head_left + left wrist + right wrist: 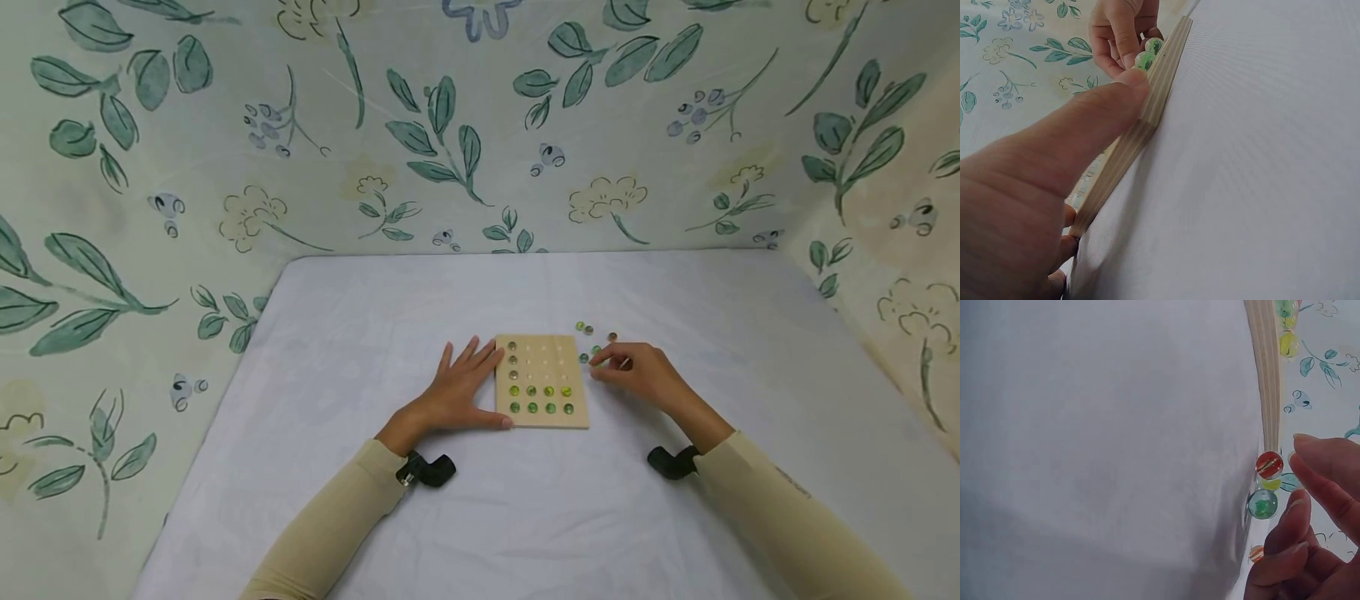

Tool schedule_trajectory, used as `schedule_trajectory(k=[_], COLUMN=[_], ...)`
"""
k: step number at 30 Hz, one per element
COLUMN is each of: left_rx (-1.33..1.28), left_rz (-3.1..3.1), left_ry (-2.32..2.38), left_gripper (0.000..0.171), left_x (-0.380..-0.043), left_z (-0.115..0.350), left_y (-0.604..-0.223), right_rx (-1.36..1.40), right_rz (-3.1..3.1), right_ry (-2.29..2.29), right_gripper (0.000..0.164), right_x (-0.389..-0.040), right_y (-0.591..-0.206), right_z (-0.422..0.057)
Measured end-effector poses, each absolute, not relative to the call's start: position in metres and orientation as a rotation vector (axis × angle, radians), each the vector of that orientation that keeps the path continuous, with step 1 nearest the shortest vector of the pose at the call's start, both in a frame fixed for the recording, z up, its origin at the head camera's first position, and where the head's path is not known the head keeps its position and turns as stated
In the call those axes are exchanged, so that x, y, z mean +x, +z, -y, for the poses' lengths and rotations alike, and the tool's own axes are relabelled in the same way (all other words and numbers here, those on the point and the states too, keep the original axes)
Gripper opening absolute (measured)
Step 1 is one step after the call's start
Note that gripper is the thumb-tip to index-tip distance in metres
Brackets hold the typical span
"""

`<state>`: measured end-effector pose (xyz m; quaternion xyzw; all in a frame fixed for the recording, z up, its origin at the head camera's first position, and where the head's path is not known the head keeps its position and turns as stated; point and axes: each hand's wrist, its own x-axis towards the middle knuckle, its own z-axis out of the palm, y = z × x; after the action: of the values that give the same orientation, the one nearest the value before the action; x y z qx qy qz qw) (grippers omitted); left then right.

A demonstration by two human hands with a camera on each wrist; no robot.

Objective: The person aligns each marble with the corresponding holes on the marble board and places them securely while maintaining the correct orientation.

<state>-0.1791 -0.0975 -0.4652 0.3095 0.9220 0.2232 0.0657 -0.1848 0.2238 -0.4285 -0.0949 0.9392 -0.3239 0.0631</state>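
- The left fingertips cover part of the left edge of the wooden board (543,422); whether they hide any hole there is unclear.
- Both wrist views show the board nearly edge-on, so most of its upper face is out of sight; the right wrist view also cuts it off at the top.
- Gap between right thumb and index finger: dark and small from the head; cannot tell whether a marble is pinched there.
- Both beige sleeves (337,521) run out of the head view at the bottom.
- Left hand (459,396): palm down, fingers spread and extended at the board's left edge, thumb at its lower edge.
- Right hand (637,372): just right of the board, fingers bent, thumb and index tips close together.
- Board lies flat on the white cloth (555,517) between the hands. Seated marbles: three dull ones down the left column, a yellow-green row (549,391), a green row (551,408) below.
- Loose marbles (583,358) lie near the right fingertips; a red one (1269,465) shows in the right wrist view.
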Motion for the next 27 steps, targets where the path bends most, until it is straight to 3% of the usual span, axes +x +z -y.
schedule_trajectory(k=[27], left_rx=[0.936], left_rz=[-2.785], left_ry=[0.675], left_gripper=[0.111], left_x=[-0.1809], left_z=[0.0983], left_y=[-0.4694], right_rx=[-0.248], right_rz=[-2.802], right_ry=[-0.959], right_gripper=[0.016], right_x=[-0.1885], right_y=[-0.4377], right_z=[-0.2315])
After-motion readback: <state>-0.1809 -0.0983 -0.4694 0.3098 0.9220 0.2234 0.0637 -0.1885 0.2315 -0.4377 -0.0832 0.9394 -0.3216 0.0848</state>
